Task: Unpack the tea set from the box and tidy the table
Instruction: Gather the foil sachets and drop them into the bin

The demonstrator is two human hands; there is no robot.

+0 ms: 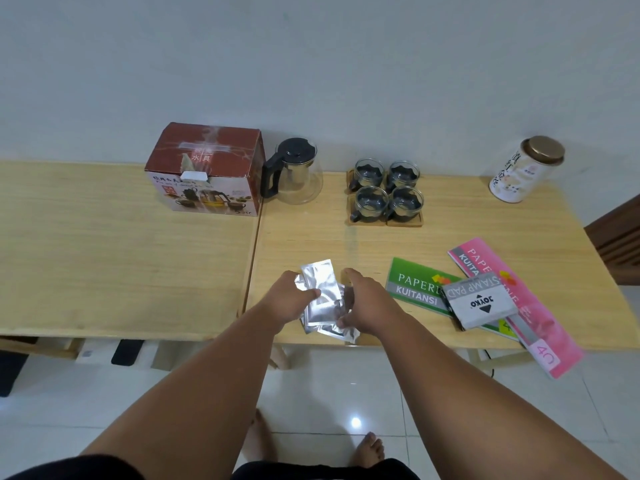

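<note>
Teapot (298,174) and cups (386,190) are already out of the box (207,168), so what the hands have now is loose clutter. The left hand (289,297) is curled round the upper edge of a sheaf of foil packets (320,282), and the right hand (363,303) pinches the lower ones, thumb on top. Both are closed on the same untidy fan, which is held just over the near edge of the bench (311,240).

The packets look light, thin and slick, and likely to slide over one another. I would square them into a stack and pinch them across the middle, not by a corner.

Just to the right lies a green receipt book (412,285) with a grey stamp pad box (479,301) on top of it. Under that a pink receipt book (540,306) juts out past the bench edge.

Further back the four cups stand in a square on wooden coasters (405,223). The teapot is left of them, touching or nearly touching the box, which sits closed on the adjoining second bench (121,254). A tin (528,169) stands alone at the far right corner.

The pot and cups are glass, so hard, smooth and breakable. The pot is best taken by its black handle, each cup by its handle or lifted with its coaster. The cardboard box, if it is empty, should be light and easy to crush, so I would lift it by both ends.
</note>
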